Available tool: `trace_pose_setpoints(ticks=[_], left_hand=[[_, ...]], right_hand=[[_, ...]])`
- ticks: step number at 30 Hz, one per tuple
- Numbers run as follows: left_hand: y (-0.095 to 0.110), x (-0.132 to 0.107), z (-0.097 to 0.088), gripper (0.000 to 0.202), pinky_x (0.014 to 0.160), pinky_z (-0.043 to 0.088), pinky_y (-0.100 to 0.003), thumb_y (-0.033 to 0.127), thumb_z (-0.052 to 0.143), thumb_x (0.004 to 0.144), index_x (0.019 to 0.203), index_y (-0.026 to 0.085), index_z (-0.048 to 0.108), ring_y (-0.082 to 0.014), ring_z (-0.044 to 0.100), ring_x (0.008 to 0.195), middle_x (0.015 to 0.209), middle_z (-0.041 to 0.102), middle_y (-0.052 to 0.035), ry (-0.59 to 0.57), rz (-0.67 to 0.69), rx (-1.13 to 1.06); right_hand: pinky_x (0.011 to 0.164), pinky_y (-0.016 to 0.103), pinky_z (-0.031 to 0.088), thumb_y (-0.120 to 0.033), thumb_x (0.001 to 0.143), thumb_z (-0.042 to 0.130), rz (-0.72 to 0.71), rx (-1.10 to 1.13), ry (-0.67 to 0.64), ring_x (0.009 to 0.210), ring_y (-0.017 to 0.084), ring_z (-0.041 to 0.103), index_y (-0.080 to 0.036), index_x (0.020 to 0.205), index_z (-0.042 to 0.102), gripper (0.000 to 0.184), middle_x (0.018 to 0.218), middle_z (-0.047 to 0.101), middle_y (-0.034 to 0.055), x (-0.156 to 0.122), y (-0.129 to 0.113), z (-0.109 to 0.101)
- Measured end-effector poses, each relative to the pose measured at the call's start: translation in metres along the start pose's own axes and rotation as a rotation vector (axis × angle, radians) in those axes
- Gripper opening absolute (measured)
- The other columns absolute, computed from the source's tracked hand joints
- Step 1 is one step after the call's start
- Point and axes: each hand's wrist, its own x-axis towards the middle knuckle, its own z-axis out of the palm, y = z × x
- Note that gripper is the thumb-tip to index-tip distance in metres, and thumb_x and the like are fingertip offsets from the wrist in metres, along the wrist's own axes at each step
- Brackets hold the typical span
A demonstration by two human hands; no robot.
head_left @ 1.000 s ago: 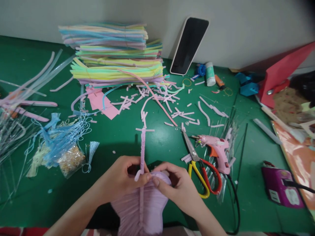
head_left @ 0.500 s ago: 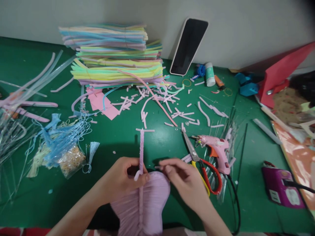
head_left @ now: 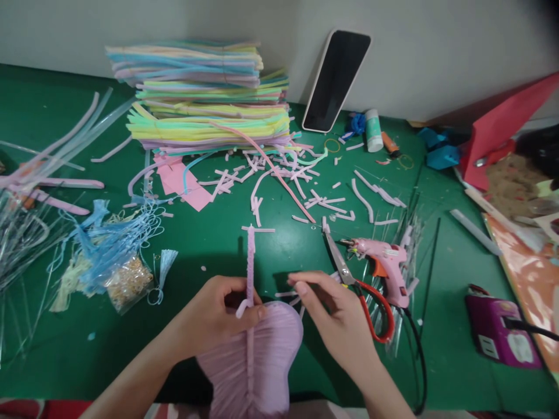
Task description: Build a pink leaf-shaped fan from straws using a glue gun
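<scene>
My left hand (head_left: 229, 317) is closed round the wrapped stem (head_left: 250, 262) of a lilac, ribbed, fan-like piece (head_left: 275, 349). The stem points up and away from me, with a short curled pipe-cleaner end (head_left: 243, 308) sticking out by my thumb. Just right of the lobed top edge, my right hand (head_left: 336, 314) has thumb and forefinger pinched together; whatever may be between them is too small to make out. Short lilac pipe-cleaner bits (head_left: 286, 294) lie below those fingertips. Scissors with red handles (head_left: 378, 311) rest beside my right hand.
A pink glue gun (head_left: 386, 262) lies on clear sticks, its cord running toward me. Bundled pipe cleaners (head_left: 209, 125) and a leaning phone (head_left: 336, 81) stand at the back. Blue tassels (head_left: 109, 238) and a bag of gold rings (head_left: 128, 282) are left. Lilac offcuts (head_left: 323, 202) lie scattered.
My right hand has moved a little right and away from the lilac piece. Lilac bits now show below its fingertips. My left hand keeps its hold on the stem.
</scene>
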Motion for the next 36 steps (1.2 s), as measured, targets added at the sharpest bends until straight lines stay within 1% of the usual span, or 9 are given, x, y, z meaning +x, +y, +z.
trace_pose_setpoints(ticks=[3,5,9,15,18,23,29,33,36], left_hand=[[0.0,0.001,0.0,0.015,0.06,0.044,-0.024,0.031,0.064,0.073,0.072,0.016,0.063,-0.0122,0.054,0.061,0.065,0.059,0.003,-0.021,0.0,-0.025],[0.0,0.001,0.001,0.013,0.059,0.042,-0.023,0.028,0.064,0.072,0.071,0.015,0.061,-0.0113,0.052,0.06,0.064,0.057,0.0036,-0.028,0.002,-0.033],[0.001,0.0,0.001,0.012,0.057,0.04,-0.021,0.026,0.064,0.072,0.071,0.015,0.06,-0.0098,0.048,0.058,0.062,0.054,0.0045,-0.043,0.012,-0.034],[-0.001,0.0,0.001,0.016,0.056,0.039,-0.021,0.03,0.064,0.073,0.072,0.015,0.061,-0.0098,0.048,0.058,0.063,0.055,0.0041,-0.046,0.006,-0.048],[-0.003,0.0,0.001,0.015,0.057,0.039,-0.021,0.03,0.064,0.073,0.073,0.015,0.061,-0.0097,0.048,0.058,0.063,0.055,0.0041,-0.046,0.009,-0.047],[-0.004,0.0,-0.001,0.015,0.057,0.04,-0.021,0.03,0.064,0.072,0.073,0.015,0.062,-0.0104,0.05,0.059,0.065,0.057,0.0032,-0.022,0.005,-0.03],[-0.004,-0.001,-0.001,0.015,0.055,0.04,-0.021,0.03,0.064,0.072,0.072,0.016,0.063,-0.0098,0.049,0.057,0.063,0.057,0.004,-0.017,-0.001,-0.022],[-0.006,-0.002,-0.001,0.017,0.056,0.04,-0.021,0.033,0.065,0.071,0.072,0.016,0.064,-0.0104,0.051,0.058,0.063,0.058,0.0036,0.001,-0.007,-0.024],[-0.007,-0.001,-0.004,0.02,0.054,0.039,-0.021,0.036,0.065,0.071,0.072,0.017,0.065,-0.0112,0.05,0.056,0.061,0.057,0.0034,0.058,-0.011,0.005]], right_hand=[[0.072,0.026,0.048,-0.027,0.088,0.058,-0.057,0.024,-0.083,0.084,0.016,0.063,-0.023,0.098,0.068,0.015,0.095,0.069,0.0045,-0.001,-0.001,0.007],[0.066,0.025,0.047,-0.029,0.086,0.06,-0.004,0.041,-0.13,0.077,0.015,0.06,-0.021,0.089,0.068,0.012,0.087,0.068,0.0038,-0.001,-0.002,0.01],[0.053,0.023,0.037,-0.036,0.085,0.059,0.189,0.126,-0.186,0.057,0.011,0.047,-0.018,0.069,0.061,0.023,0.062,0.055,-0.0012,-0.001,-0.004,0.018],[0.053,0.023,0.035,-0.03,0.078,0.063,0.273,0.219,-0.215,0.058,0.011,0.045,-0.017,0.071,0.062,0.014,0.063,0.054,-0.0021,-0.002,-0.007,0.021],[0.052,0.022,0.035,-0.035,0.08,0.063,0.296,0.242,-0.239,0.057,0.01,0.046,-0.017,0.072,0.065,0.02,0.063,0.055,-0.0017,-0.002,-0.005,0.016],[0.057,0.023,0.042,-0.05,0.089,0.051,0.336,0.328,-0.15,0.065,0.013,0.055,-0.017,0.077,0.069,0.039,0.073,0.065,0.0036,0.001,-0.003,0.006],[0.05,0.021,0.035,-0.039,0.08,0.067,0.309,0.199,-0.208,0.056,0.01,0.047,-0.017,0.073,0.064,0.023,0.061,0.055,-0.0024,-0.002,-0.003,0.013],[0.053,0.021,0.039,-0.033,0.082,0.063,0.294,0.188,-0.238,0.058,0.01,0.05,-0.017,0.076,0.067,0.017,0.063,0.058,-0.0015,-0.005,-0.002,0.01],[0.054,0.022,0.044,-0.04,0.083,0.062,0.317,0.221,-0.149,0.058,0.011,0.054,-0.018,0.086,0.068,0.023,0.068,0.063,0.0006,-0.004,-0.001,0.002]])
